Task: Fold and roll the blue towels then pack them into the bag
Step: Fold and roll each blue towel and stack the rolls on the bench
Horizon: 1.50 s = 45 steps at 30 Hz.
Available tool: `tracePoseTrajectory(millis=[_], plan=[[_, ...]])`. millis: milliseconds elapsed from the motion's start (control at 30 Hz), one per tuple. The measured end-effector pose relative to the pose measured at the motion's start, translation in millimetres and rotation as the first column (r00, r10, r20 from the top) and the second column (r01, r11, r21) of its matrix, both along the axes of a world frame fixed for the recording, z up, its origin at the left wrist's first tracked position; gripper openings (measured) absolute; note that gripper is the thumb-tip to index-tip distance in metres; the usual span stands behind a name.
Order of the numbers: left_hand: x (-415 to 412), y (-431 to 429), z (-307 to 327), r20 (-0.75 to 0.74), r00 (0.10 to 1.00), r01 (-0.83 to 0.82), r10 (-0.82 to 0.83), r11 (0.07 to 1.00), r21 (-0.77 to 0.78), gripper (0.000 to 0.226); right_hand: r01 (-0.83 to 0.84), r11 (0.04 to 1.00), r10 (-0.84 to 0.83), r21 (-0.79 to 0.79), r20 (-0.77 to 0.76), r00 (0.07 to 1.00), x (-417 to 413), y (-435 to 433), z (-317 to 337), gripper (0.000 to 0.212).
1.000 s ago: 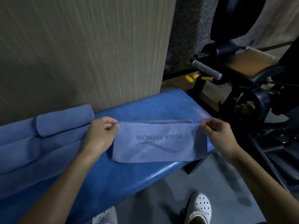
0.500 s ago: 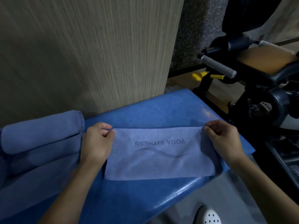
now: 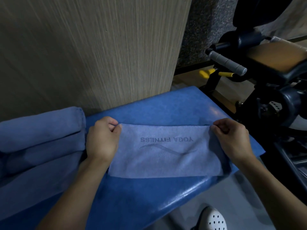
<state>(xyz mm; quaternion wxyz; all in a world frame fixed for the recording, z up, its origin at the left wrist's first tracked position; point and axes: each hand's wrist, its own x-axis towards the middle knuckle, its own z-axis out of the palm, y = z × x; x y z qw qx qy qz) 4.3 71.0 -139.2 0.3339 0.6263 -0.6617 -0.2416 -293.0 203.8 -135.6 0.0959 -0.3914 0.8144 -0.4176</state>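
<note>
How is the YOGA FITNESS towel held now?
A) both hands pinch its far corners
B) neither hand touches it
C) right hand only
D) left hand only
A: the left hand and the right hand each pinch a far corner of the towel lying on the blue bench.

Folded towel point(image 3: 164, 153) lies flat on blue bench point(image 3: 149, 196).
Pale blue, "YOGA FITNESS" logo w/ wave mark face-up, upside down to viewer; far corners pinched. Towel pile point(image 3: 41, 138) at left, top one rolled.
</note>
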Motion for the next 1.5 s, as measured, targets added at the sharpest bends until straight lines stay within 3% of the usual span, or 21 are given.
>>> tracePoseTrajectory(millis=[100, 200, 300, 367, 433, 500, 733, 900, 1000, 1167, 1267, 1333, 1367, 1500], plan=[[-0.2, 2.9, 2.4, 0.066, 0.997, 0.052, -0.048, 0.998, -0.048, 0.023, -0.022, 0.999, 0.021, 0.048, 0.010, 1.000, 1.6, 5.1, 7.6, 0.022], [-3.6, 18.0, 11.0, 0.205, 0.945, 0.295, -0.254, 0.933, -0.206, 0.031, -0.051, 0.981, 0.047, 0.189, 0.024, 0.999, 1.8, 20.4, 11.3, 0.031], [-12.6, 43.4, 9.8, 0.302, 0.832, 0.520, -0.465, 0.844, -0.133, 0.045, -0.077, 0.958, 0.065, 0.275, 0.052, 0.997, 4.4, 42.9, 13.4, 0.036], [-16.4, 56.8, 3.4, 0.443, 0.716, 0.593, -0.539, 0.805, 0.019, 0.064, -0.101, 0.954, 0.075, 0.283, 0.099, 0.992, 5.4, 57.7, 16.0, 0.040], [-14.5, 61.8, -2.8, 0.545, 0.619, 0.572, -0.565, 0.800, 0.180, 0.077, -0.126, 0.920, 0.093, 0.372, 0.104, 0.990, 6.0, 68.9, 17.6, 0.036], [-10.9, 63.5, -7.4, 0.605, 0.572, 0.549, -0.554, 0.806, 0.220, 0.077, -0.135, 0.886, 0.071, 0.443, 0.158, 0.985, 7.0, 76.0, 17.2, 0.030], [-9.7, 66.0, -12.7, 0.684, 0.531, 0.539, -0.501, 0.822, 0.183, 0.071, -0.098, 0.949, -0.023, 0.301, 0.375, 0.927, 12.6, 80.1, 20.7, 0.028], [-9.9, 65.3, -14.8, 0.688, 0.535, 0.538, -0.491, 0.825, 0.170, 0.070, -0.086, 0.959, -0.031, 0.271, 0.399, 0.916, 15.5, 78.6, 18.9, 0.017], [-7.8, 65.1, -14.5, 0.690, 0.534, 0.535, -0.488, 0.827, 0.171, 0.069, -0.093, 0.946, -0.011, 0.310, 0.316, 0.949, 12.8, 80.2, 18.5, 0.011], [-7.4, 64.1, -13.4, 0.666, 0.546, 0.542, -0.508, 0.821, 0.181, 0.073, -0.103, 0.930, 0.014, 0.353, 0.246, 0.969, 6.9, 85.0, 18.6, 0.016], [-12.0, 64.2, -6.2, 0.647, 0.566, 0.537, -0.511, 0.824, 0.181, 0.078, 0.024, 0.968, 0.005, 0.252, -0.115, 0.993, 6.2, 75.9, 19.2, 0.022], [-21.3, 66.8, 0.4, 0.606, 0.623, 0.552, -0.494, 0.827, 0.108, 0.077, -0.078, 0.990, 0.114, 0.116, -0.341, 0.933, 20.7, 60.3, 20.5, 0.028], [-26.5, 67.8, 2.0, 0.589, 0.642, 0.562, -0.490, 0.824, 0.072, 0.076, -0.169, 0.978, 0.205, 0.121, -0.415, 0.887, 32.8, 50.4, 20.7, 0.035], [-35.8, 66.3, -9.5, 0.628, 0.608, 0.587, -0.486, 0.808, 0.057, 0.072, -0.372, 0.844, 0.531, 0.385, -0.514, 0.674, 82.3, 16.6, -3.4, 0.060]])
